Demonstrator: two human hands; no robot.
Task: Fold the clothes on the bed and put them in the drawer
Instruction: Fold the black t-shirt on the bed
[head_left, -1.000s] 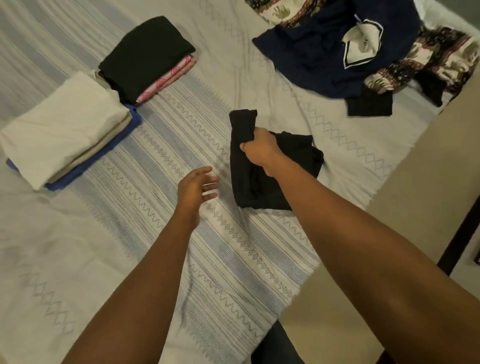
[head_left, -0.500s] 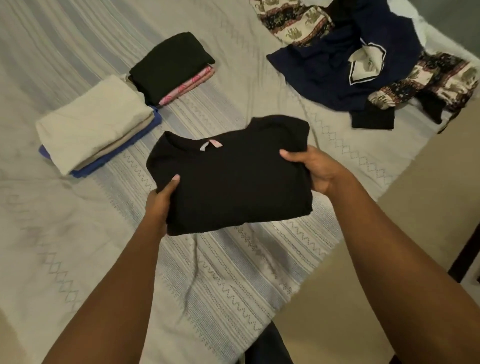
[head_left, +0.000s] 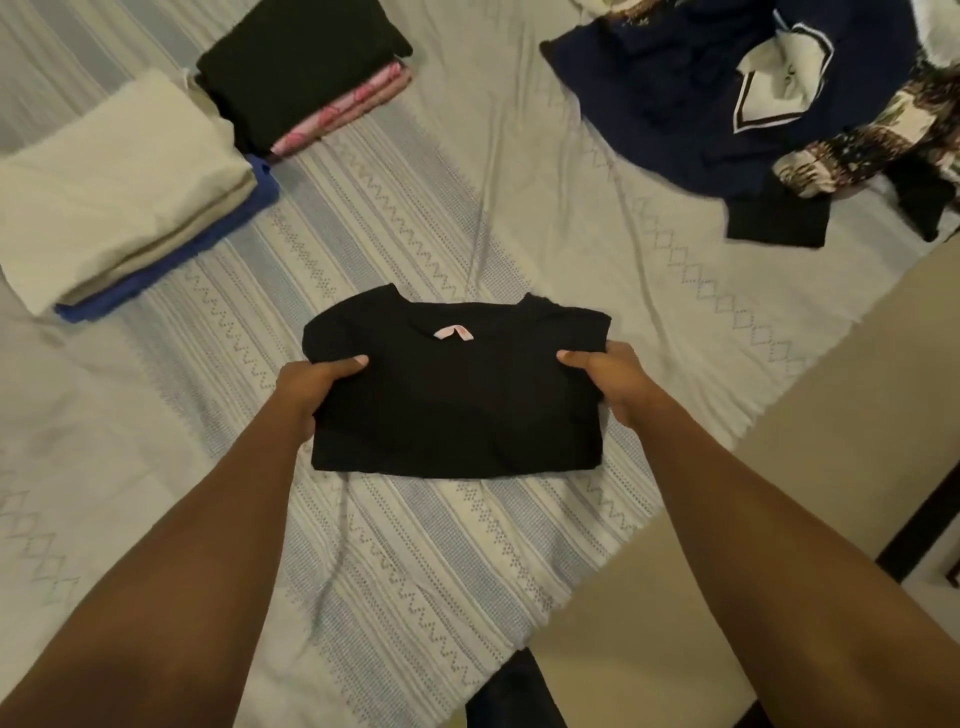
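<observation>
Left hand (head_left: 317, 384) and right hand (head_left: 605, 376) each pinch a side of the folded black top (head_left: 457, 405) between them; uneven release could undo the fold.

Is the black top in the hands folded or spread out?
Folded: the black top is a compact rectangle, no sleeves hanging out, pink label showing on top.

A folded black top (head_left: 457, 400) with a pink neck label lies flat on the striped bedsheet (head_left: 405, 218).
</observation>
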